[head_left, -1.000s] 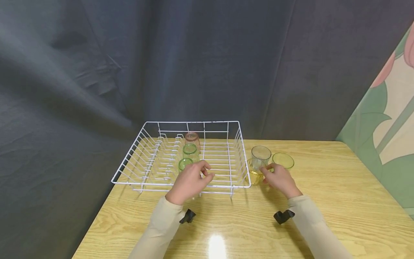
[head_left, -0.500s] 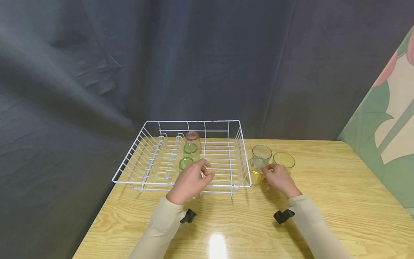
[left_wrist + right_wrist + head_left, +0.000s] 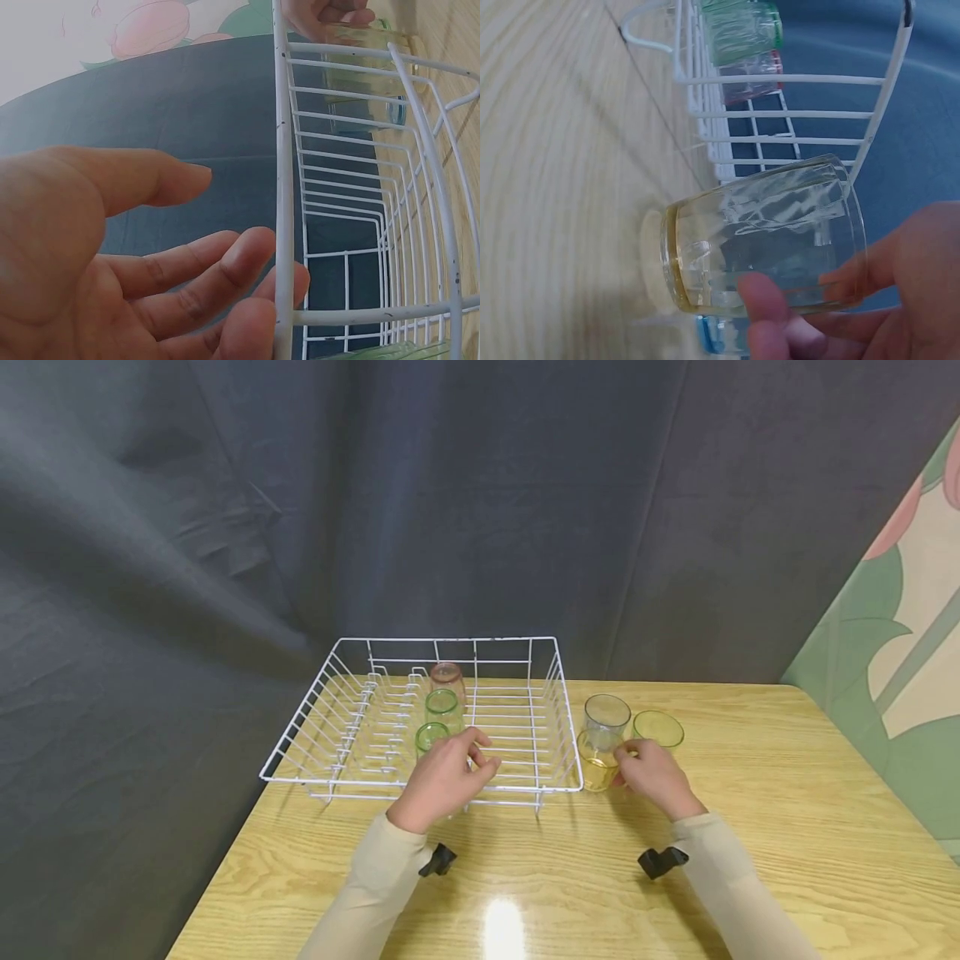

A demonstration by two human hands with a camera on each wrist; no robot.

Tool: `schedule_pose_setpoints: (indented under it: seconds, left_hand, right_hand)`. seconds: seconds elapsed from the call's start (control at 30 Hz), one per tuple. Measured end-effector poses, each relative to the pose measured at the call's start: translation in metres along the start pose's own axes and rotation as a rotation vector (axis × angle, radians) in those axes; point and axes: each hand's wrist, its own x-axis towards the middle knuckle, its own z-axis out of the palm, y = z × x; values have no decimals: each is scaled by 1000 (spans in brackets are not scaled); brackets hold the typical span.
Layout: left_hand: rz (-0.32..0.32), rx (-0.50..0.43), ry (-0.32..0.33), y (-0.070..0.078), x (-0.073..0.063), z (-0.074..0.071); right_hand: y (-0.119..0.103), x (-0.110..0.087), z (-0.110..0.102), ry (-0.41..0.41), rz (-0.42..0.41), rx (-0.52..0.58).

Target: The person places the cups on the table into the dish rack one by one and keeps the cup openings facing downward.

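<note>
My right hand (image 3: 656, 777) pinches the side of a clear yellow glass (image 3: 597, 770) near its rim, beside the rack's right end. In the right wrist view the thumb lies on the near side of this glass (image 3: 757, 232), close above the wood. Just behind it stands a grey-blue glass (image 3: 607, 710), and a yellow-green glass (image 3: 658, 727) is to its right. My left hand (image 3: 446, 777) hovers at the front rim of the white wire dish rack (image 3: 555, 789), thumb and fingers apart, holding nothing. It partly hides the nearest green glass (image 3: 431, 737).
Inside the rack, another green glass (image 3: 442, 702) and a pink glass (image 3: 447, 677) line up behind the nearest one. Wire prongs (image 3: 363, 718) fill the rack's left part. A dark curtain (image 3: 480, 510) hangs behind the wooden table (image 3: 585, 877).
My right hand and the yellow glass have shifted slightly right and toward me, away from the grey-blue glass and the rack. My left hand has stayed nearly still.
</note>
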Motion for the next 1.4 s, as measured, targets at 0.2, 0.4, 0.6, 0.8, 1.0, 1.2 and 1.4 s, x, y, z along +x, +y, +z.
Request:
schedule_pose_setpoints:
  seconds: [0.2, 0.4, 0.6, 0.8, 1.0, 1.2, 1.4]
  left_hand:
    - [-34, -8, 33, 2, -1, 1]
    - [-52, -30, 64, 2, -1, 3]
    - [-20, -39, 54, 3, 0, 5]
    - [-9, -81, 27, 5, 2, 4]
    - [-18, -125, 20, 7, 3, 5]
    - [-18, -157, 23, 11, 5, 7]
    - [-7, -202, -12, 18, 6, 10]
  right_hand:
    - [-5, -3, -6, 38, -31, 4]
    - [-18, -11, -14, 146, -84, 18]
    - [-32, -19, -18, 289, -126, 31]
    - [-48, -28, -18, 400, -154, 64]
    - [-65, -40, -18, 404, -230, 112]
    - [-81, -52, -12, 341, -287, 124]
    - [-93, -62, 0, 283, -286, 120]
